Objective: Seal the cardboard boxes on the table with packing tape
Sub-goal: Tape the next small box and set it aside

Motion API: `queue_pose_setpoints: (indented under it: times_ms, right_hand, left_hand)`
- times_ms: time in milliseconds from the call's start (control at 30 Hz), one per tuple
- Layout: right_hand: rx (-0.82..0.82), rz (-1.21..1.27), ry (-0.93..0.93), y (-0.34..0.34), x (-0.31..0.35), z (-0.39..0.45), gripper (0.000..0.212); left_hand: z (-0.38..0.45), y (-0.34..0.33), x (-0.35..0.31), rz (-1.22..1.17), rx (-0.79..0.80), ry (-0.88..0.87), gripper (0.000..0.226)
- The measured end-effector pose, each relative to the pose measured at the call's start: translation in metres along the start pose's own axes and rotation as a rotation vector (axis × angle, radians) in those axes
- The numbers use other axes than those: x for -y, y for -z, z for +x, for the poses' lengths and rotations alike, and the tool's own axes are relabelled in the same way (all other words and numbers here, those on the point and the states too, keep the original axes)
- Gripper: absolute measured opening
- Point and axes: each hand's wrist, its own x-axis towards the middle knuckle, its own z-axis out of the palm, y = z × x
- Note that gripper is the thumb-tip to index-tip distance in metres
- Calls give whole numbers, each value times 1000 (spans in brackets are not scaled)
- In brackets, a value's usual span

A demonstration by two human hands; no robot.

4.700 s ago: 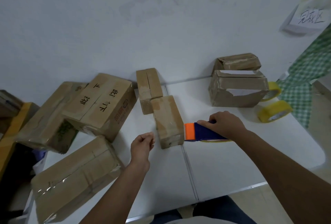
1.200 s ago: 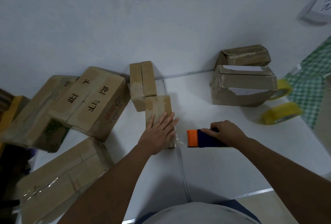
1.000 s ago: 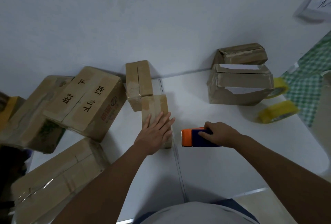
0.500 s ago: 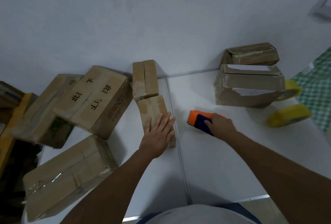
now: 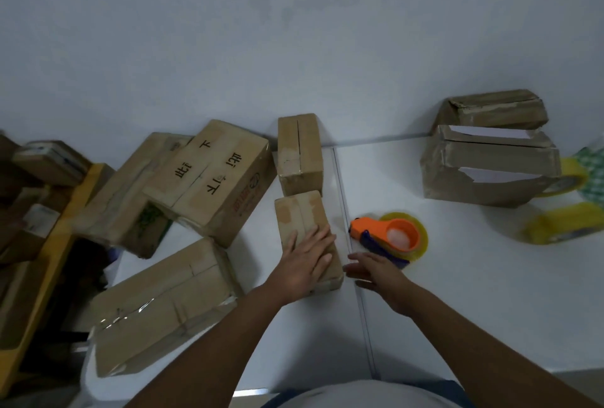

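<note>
A small taped cardboard box [image 5: 300, 216] lies in the middle of the white table [image 5: 457, 293]. My left hand [image 5: 305, 264] rests flat on its near half with straight fingers. My right hand [image 5: 376, 272] is beside the box's right side, fingers extended, holding nothing. The orange and blue tape dispenser [image 5: 390, 237] with its yellowish roll lies on its side on the table just beyond my right hand. Another small box [image 5: 299, 153] with an open seam stands behind the first one.
Larger boxes crowd the left: a printed box [image 5: 212, 175], one behind it [image 5: 124, 192], and a taped box [image 5: 163, 303] at the near left. Two torn boxes [image 5: 487, 166] stand far right, with yellow tape rolls [image 5: 555, 226] beside them. The wall is close behind.
My right hand has let go of the tape dispenser, which now lies on the table, and has moved over to the box's right side. My left hand stays on the box.
</note>
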Motion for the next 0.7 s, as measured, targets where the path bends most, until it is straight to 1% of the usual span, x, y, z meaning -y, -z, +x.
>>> queue_pose_setpoints:
  times_ms: [100, 200, 333, 467, 700]
  right_hand:
    - [-48, -45, 91, -1, -8, -6, 28]
    - [-90, -7, 186, -1, -11, -11, 22]
    - [-166, -96, 289, -7, -10, -17, 17]
    - [-202, -182, 330, -7, -10, -18, 18]
    - [-164, -240, 325, -1, -10, -21, 16]
  left_hand:
    - [-4, -3, 3, 47, -3, -28, 54]
    - [-3, -3, 4, 73, 33, -42, 59]
    - [-3, -2, 8, 134, 73, -68, 70]
    - [-5, -3, 10, 194, 69, -98, 83]
    - [-4, -10, 5, 394, 43, -71, 90]
